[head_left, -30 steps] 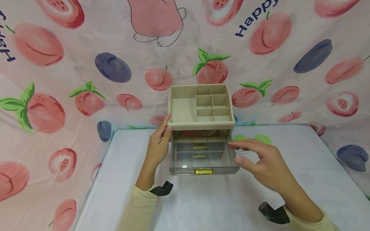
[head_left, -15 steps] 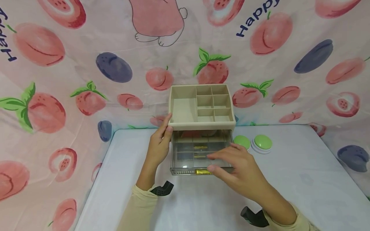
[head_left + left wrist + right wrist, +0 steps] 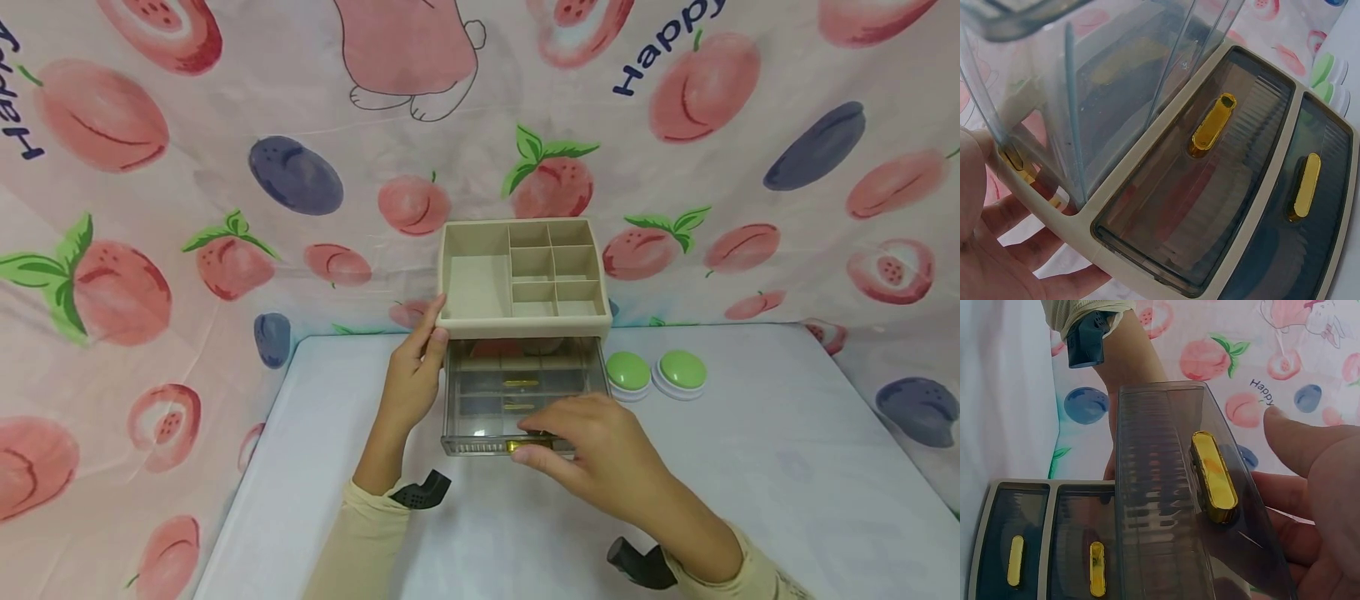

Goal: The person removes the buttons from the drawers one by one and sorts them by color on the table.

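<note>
A cream desktop drawer organizer (image 3: pixel 525 327) stands at the middle back, with an open compartment tray on top. Its top drawer (image 3: pixel 457 445), smoky and see-through with a gold handle (image 3: pixel 1215 478), is pulled far out. My left hand (image 3: pixel 412 379) holds the organizer's left side, thumb at the front corner and fingers along the side wall. At the drawer's front my right hand (image 3: pixel 592 454) is spread around the rim, fingers above it and thumb in front near the handle. The right wrist view shows a gap between that thumb (image 3: pixel 1300 440) and the drawer front.
Two round green-topped push lights or buttons, one green disc (image 3: pixel 628 372) and another green disc (image 3: pixel 682 370), sit right of the organizer. Two lower drawers (image 3: pixel 1210 131) with gold handles are shut. A fruit-print cloth (image 3: pixel 300 83) hangs behind the white table (image 3: pixel 787 467).
My right hand has moved left and slightly down, from the drawer's right edge to its front handle, uncovering the green discs. The left hand and the drawer have stayed in place.
</note>
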`<state>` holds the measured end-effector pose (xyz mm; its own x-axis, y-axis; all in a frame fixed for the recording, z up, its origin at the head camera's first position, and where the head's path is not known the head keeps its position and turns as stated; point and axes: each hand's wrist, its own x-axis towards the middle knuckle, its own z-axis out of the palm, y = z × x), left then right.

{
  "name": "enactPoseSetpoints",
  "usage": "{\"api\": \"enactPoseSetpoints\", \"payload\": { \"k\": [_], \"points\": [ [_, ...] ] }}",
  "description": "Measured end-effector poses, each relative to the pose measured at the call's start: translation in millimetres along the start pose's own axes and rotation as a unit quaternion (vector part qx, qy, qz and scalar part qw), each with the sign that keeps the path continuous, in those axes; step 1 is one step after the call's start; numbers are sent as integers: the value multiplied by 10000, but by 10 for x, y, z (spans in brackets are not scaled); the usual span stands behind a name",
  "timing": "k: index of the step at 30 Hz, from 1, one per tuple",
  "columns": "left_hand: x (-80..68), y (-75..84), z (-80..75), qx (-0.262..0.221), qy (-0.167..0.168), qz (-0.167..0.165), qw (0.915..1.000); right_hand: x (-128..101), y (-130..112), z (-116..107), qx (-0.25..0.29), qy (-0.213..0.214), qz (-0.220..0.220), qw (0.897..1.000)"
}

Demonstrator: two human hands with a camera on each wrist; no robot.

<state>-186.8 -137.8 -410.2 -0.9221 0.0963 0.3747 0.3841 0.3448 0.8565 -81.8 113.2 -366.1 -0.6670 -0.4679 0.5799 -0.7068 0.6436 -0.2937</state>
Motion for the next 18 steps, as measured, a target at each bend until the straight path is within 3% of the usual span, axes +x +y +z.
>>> {"api": "enactPoseSetpoints", "payload": {
  "k": [18],
  "points": [
    [-1,-12,-1,-67,-2,42,10000,38,-3,60,1,237,-103,9997]
  ]
}}
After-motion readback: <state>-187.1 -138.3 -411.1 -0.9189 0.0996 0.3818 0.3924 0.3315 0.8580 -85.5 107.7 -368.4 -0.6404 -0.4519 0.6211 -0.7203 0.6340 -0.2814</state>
